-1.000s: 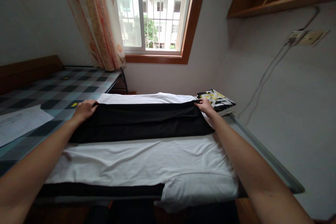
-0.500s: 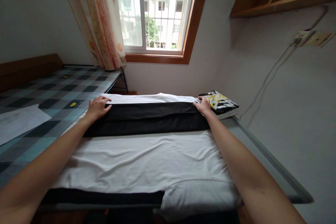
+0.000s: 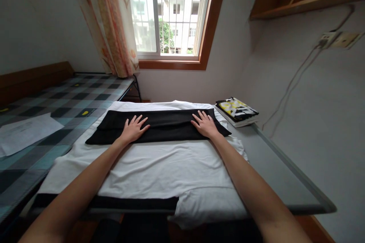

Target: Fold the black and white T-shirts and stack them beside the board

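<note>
A white garment (image 3: 159, 163) is spread over the table, with one part hanging at the front edge. Across its far half lies a folded black cloth (image 3: 168, 125), long and narrow. My left hand (image 3: 135, 127) rests flat on the left part of the black cloth, fingers spread. On its right part lies my right hand (image 3: 204, 123), also flat with the fingers apart. Neither hand grips anything. A black strip (image 3: 137, 202) shows along the near edge of the white garment.
Folded patterned clothes (image 3: 237, 109) lie at the table's back right. The grey tabletop (image 3: 273, 163) shows on the right. To the left is a bed with a checked cover (image 3: 97, 95) and papers (image 3: 28, 131). A wooden shelf (image 3: 308, 5) hangs upper right.
Both hands have left the far corners of the black cloth and moved inward and nearer, opening flat onto it. The view has shifted slightly.
</note>
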### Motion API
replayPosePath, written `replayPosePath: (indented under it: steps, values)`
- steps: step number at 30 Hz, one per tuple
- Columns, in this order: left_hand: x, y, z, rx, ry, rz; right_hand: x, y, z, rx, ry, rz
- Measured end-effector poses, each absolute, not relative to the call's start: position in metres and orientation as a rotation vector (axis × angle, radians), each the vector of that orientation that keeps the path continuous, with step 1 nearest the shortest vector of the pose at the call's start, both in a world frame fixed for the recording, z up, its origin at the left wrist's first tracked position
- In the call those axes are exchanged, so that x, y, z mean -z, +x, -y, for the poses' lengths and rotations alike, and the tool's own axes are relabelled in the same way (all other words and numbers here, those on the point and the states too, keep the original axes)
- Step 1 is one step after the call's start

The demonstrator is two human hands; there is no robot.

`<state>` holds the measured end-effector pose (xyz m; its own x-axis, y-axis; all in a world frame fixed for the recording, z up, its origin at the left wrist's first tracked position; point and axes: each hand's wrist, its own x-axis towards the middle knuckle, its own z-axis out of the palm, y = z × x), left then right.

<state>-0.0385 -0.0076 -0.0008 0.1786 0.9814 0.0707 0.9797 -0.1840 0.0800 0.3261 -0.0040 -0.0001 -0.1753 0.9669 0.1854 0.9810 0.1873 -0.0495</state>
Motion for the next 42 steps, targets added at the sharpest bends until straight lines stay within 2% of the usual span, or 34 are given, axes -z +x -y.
replayPosePath:
  steps: [14,26,32,42]
  values:
    - [0.005,-0.044,0.005,-0.252,2.383,-2.055,0.009,0.339,0.0,0.18,-1.858,2.151]
    - [-0.04,-0.107,0.017,-0.251,1.915,-2.623,0.008,0.345,0.002,0.169,-1.608,1.98]
    - [-0.036,-0.132,0.015,-0.223,1.764,-2.729,0.011,0.348,0.002,0.136,-1.596,1.96]
    - [-0.031,-0.129,0.011,-0.177,1.577,-2.811,0.018,0.351,-0.003,0.157,-1.542,1.926]
